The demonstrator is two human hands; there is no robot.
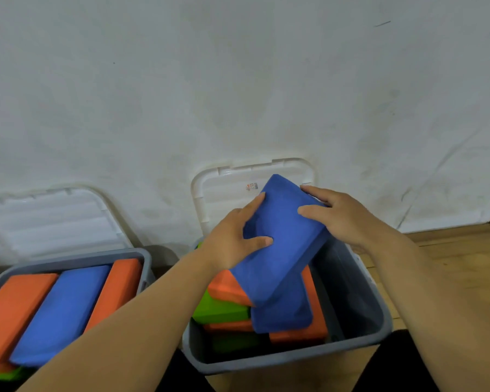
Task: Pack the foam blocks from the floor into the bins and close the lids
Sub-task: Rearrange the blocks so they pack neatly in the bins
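Right now, holding a blue block (280, 239) tilted over the middle bin (280, 360), low end just above the pile inside. Gripping it on one side with the left hand (235, 239), thumb pressed on the top face, and on the far side with the right hand (343, 219), fingers hooked over the top edge. Already inside the middle bin: another blue block (283, 315), orange blocks (227, 287) and a green block (218, 309), stacked crooked, with a dark gap along the right wall. Could go wrong by laying the held block flat on that crooked pile: might sit too high, poke above the rim and stop the lid (224, 193) behind the middle bin from shutting. Could also slide off into the gap and get stuck on its edge. Better to fit it down the free side. Left of the middle bin, a second bin (142, 258), packed up to the rim. Hard to see the bottom of the middle bin, dark and covered by the pile. Cut off at the picture's left edge: part of the second bin. No telling about more blocks on the floor (450, 264), with only a small strip of it showing to the right of the middle bin.
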